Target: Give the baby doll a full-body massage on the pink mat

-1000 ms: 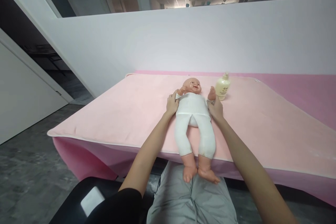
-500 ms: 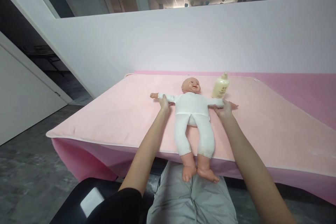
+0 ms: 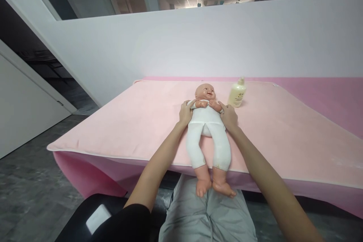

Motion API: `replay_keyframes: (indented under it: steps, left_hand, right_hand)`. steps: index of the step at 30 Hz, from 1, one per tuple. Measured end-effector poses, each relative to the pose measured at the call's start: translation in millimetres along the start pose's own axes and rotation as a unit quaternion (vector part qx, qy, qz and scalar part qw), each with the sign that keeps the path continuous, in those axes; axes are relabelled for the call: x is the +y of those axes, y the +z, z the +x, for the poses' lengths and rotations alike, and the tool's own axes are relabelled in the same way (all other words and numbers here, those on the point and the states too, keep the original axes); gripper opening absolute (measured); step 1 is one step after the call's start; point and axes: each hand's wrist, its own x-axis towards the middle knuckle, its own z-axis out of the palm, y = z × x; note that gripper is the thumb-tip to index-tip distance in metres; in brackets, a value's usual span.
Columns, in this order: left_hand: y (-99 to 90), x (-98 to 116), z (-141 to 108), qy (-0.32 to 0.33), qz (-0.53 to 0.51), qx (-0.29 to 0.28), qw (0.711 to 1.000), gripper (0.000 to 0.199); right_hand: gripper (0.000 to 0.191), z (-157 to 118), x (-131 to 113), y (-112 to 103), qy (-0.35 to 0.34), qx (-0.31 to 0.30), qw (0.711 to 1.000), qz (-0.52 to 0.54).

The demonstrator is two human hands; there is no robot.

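A baby doll (image 3: 206, 117) in a white outfit lies on its back on the pink mat (image 3: 119, 124), its bare feet reaching past the front edge. Both of its arms are folded in, with the hands on the upper chest. My left hand (image 3: 186, 112) is closed around the doll's arm on the left side of the view. On the other side, my right hand (image 3: 229, 116) grips the doll's other arm. Just beyond my right hand a pale yellow pump bottle (image 3: 237, 93) stands upright, apart from the doll.
A white wall (image 3: 210, 41) rises behind the table, with a window above it. Pink cloth (image 3: 85, 170) hangs over the front edge. At lower left a white object (image 3: 98, 218) rests on a black surface. My legs (image 3: 208, 211) are beneath the doll's feet.
Half a second ago the doll's arms were stretched out sideways. My hands have moved inward with them, and the arms are now bent over the chest. The bottle stands where it was.
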Motion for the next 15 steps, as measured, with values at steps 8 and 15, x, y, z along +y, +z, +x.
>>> replay_keyframes:
  steps: [8, 15]
  left_hand:
    - [-0.1, -4.4, 3.0, -0.014, -0.014, 0.002, 1.0, 0.061]
    - [-1.5, -10.3, 6.0, -0.036, -0.116, 0.032, 0.992, 0.058]
  right_hand:
    - [0.058, 0.2, 1.7, 0.2, 0.007, -0.003, 1.0, 0.001]
    - [0.044, 4.5, 7.9, -2.6, 0.029, 0.02, 0.989, 0.141]
